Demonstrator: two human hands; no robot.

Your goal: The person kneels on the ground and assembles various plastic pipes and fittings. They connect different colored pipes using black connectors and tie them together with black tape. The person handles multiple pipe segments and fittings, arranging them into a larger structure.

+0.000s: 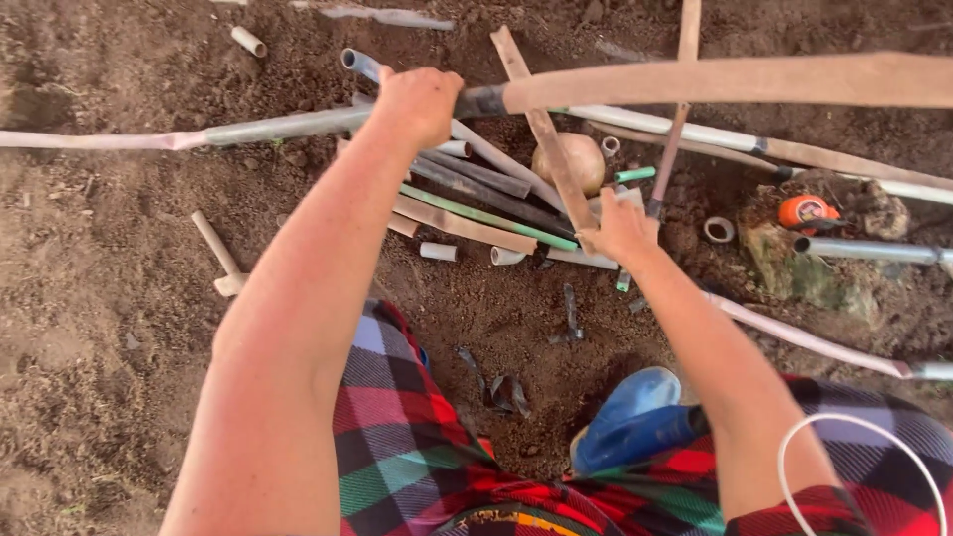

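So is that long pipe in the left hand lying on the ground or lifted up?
Lifted. The left hand is closed around the long pipe, which crosses above the pile of pipes on the dirt.

Both bare arms outstretched, left hand (417,99) fisted, right hand (620,230) clenched

Bare brown dirt ground (109,238) in daylight, with a mossy stone (809,268) at right.

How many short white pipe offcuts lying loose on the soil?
4 clearly seen: one at top left, two below the pipe pile, and a ring-like one beside the mossy stone. More may be hidden under the pile or the hands.
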